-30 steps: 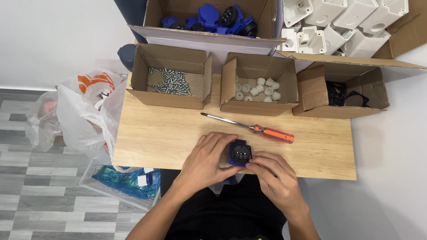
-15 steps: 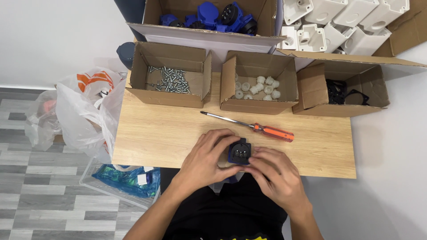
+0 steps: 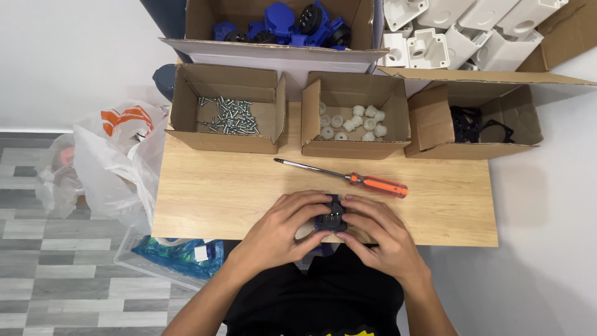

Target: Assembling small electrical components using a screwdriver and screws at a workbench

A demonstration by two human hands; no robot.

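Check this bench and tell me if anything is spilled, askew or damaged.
Nothing stands out. The screws, white caps and black parts sit inside their cardboard boxes, the screwdriver lies flat on the wooden table, and both hands, left and right, hold the blue-and-black plug part.

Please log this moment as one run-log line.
left hand: holds socket part | right hand: holds it too | screwdriver: lies untouched on table

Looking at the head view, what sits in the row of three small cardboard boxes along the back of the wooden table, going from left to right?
Box of metal screws → box of small white round parts → box of black parts.
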